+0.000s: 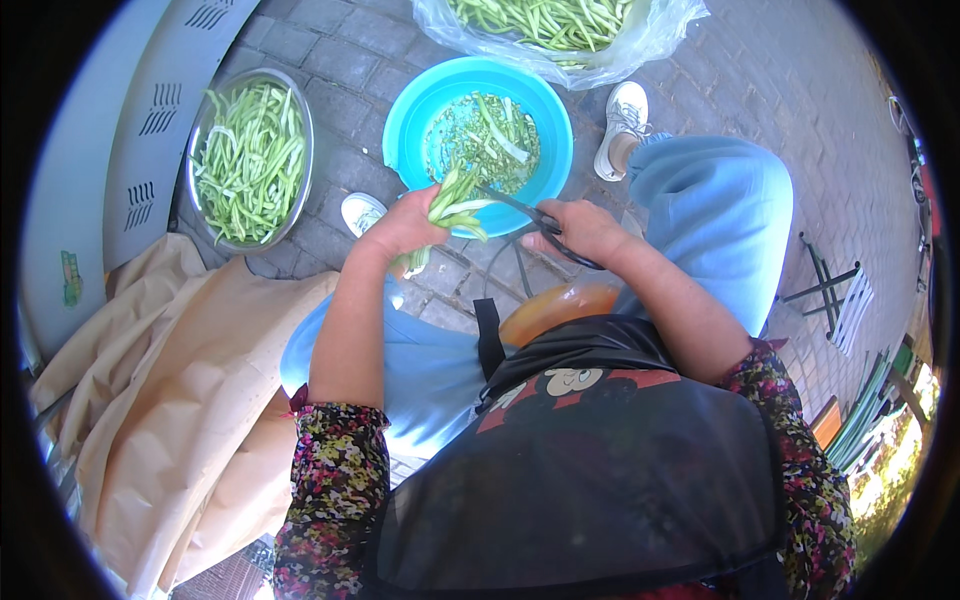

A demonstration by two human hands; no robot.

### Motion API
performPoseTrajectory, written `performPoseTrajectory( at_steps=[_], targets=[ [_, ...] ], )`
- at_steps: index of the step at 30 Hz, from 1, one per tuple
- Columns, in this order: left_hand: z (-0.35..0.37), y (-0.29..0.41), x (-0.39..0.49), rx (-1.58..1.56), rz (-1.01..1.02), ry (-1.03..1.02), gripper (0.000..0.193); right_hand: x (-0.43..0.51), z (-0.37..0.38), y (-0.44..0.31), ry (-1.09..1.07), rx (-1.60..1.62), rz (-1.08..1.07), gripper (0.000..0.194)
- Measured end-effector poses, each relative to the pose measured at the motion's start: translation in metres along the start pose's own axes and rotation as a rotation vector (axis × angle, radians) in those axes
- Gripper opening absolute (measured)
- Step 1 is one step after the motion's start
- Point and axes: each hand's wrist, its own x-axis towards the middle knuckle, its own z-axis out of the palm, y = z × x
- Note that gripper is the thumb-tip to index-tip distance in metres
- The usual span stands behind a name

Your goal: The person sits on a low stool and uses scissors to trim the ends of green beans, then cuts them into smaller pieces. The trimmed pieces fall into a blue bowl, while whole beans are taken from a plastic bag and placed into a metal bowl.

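A bunch of green bean pods (459, 201) is gripped in my left hand (407, 221), above the near rim of a turquoise plastic basin (409, 97). My right hand (581, 231) holds black-handled scissors (536, 217), their blades pointing left at the tips of the bunch. Whether the blades are closed cannot be made out. Small cut green pieces (491, 154) lie on the floor of the basin, with a few longer pods among them.
To the left stands a metal bowl (306, 161) heaped with pods (251, 161). Beyond the basin is a clear plastic bag (645, 56) of pods (540, 22). Brown sheeting (180, 367) lies left of my legs. A folding stool (832, 292) is on the paving at right.
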Motion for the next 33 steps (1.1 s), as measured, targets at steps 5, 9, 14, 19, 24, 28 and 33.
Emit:
performPoseTrajectory(
  at_steps=[5,9,14,19,24,28,33],
  targets=[
    [-0.006,0.011,-0.007,-0.079,0.075,0.047,0.047,-0.002,-0.007,0.004,0.040,0.058,-0.054,0.057],
    [-0.008,0.007,-0.006,-0.006,0.072,0.000,0.047,-0.002,-0.009,-0.001,0.032,0.024,-0.034,0.055],
    [-0.007,0.004,-0.004,0.067,0.055,-0.024,0.046,0.001,-0.003,-0.002,0.016,-0.009,-0.013,0.052],
    [-0.006,-0.006,0.001,0.037,0.056,0.040,0.052,0.006,0.004,0.003,-0.021,-0.026,0.028,0.053],
    [-0.012,-0.007,0.001,-0.062,0.000,0.116,0.051,0.014,0.017,0.025,0.009,0.342,-0.064,0.070],
    [-0.012,0.004,0.000,-0.101,-0.052,0.086,0.052,0.008,0.017,0.016,-0.013,0.491,-0.123,0.077],
    [-0.005,0.006,-0.001,-0.144,-0.086,0.026,0.053,0.010,0.013,0.007,-0.040,0.395,-0.111,0.072]
  ],
)
